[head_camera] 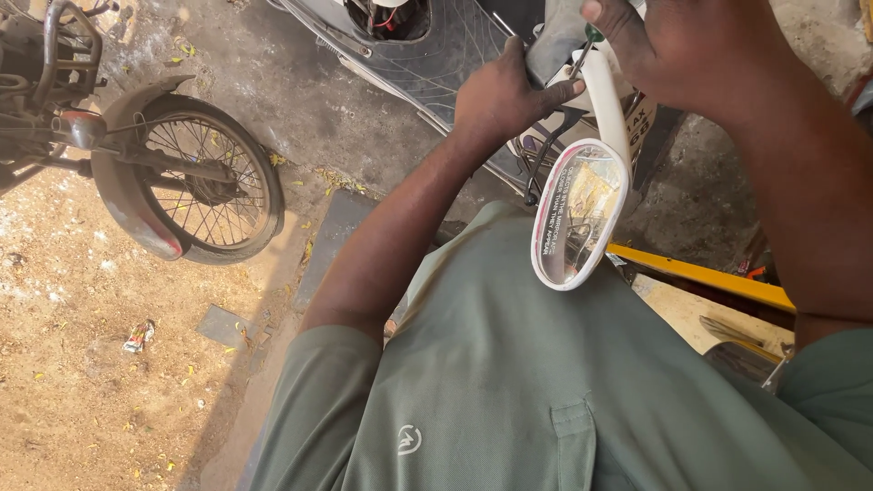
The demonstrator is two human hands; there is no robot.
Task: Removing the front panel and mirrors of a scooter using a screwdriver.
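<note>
A white oval rear-view mirror [578, 218] on a white stalk [607, 100] stands just in front of my chest. My left hand [505, 95] is closed around the scooter's handlebar area beside the stalk, fingertips touching it. My right hand [677, 50] grips a green-handled screwdriver [585, 50], its thin shaft pointing down at the base of the stalk. My green shirt [509, 391] fills the bottom of the view.
The scooter's dark floorboard [436, 50] lies ahead. A parked motorcycle's spoked wheel [205, 182] with a mudguard stands at the left on dirt ground. A yellow bar [700, 273] runs at the right. A crushed wrapper [138, 336] lies on the ground.
</note>
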